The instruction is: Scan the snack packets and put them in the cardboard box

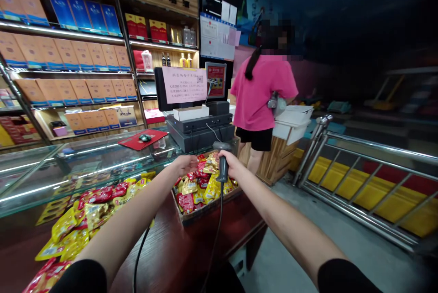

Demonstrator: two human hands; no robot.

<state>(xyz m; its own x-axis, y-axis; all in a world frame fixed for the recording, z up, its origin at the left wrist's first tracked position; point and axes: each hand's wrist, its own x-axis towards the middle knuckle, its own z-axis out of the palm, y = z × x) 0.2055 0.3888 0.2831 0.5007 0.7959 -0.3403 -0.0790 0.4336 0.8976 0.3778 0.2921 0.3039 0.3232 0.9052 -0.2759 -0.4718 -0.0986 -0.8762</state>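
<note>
My right hand (232, 164) is wrapped round the grip of a dark handheld barcode scanner (223, 170), its head at the top and its cable hanging down. Under the scanner lies a shallow cardboard box (201, 211) filled with small red and yellow snack packets (212, 188). My left hand (185, 165) is at the far left side of this box, with its fingertips against a red packet; they are blurred, so whether they grip it is unclear. To the left, a loose heap of similar packets (97, 211) is spread on the dark red wooden counter (167, 247).
A glass display case (112, 160) adjoins the counter. Behind the box stand a black cash drawer (201, 126) and a monitor with a pink notice (183, 85). A person in a pink shirt (262, 87) stands beyond, facing away. A metal railing (362, 179) runs at right.
</note>
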